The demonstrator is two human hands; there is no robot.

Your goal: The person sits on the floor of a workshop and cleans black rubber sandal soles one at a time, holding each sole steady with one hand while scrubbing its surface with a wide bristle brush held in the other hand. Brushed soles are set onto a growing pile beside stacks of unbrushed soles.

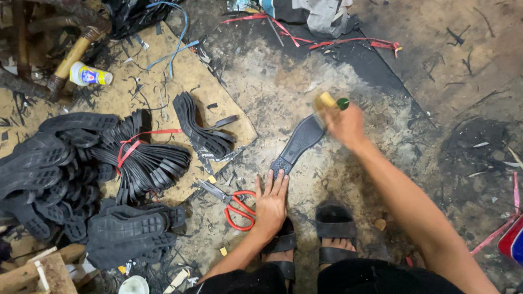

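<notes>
A grimy concrete floor [436,71], stained dark and strewn with black rubber shavings, fills the view from above. On its left lies a worn sheet of brown cardboard [163,71], and over the cardboard's left side spreads the biggest thing here: a heap of black rubber shoe soles [49,163], treads up. Beside it is a bundle of black straps [150,163] tied with a red band, and further right a smaller stack of curved soles [199,125] stands on edge. A pile of cloth [316,13] with red plastic strips sits at the top edge.

Near the middle of the floor, a single black sole [299,142] lies tread up, angled from lower left to upper right. The left hand [271,204] lies flat, fingers together, its fingertips pressing the sole's lower end. The right hand [344,124], blurred, is closed around a small yellowish tool with a green end [331,102], held right at the sole's upper end. Red-handled scissors [231,204] lie just left of the left hand, touching or nearly touching it. Below, two feet in dark sandals [333,231] rest on the floor.

At upper left, a small cylindrical container [90,74] lies on its side, with a yellow and blue label and a white cap. A red and blue object [515,239] shows at the right edge.
</notes>
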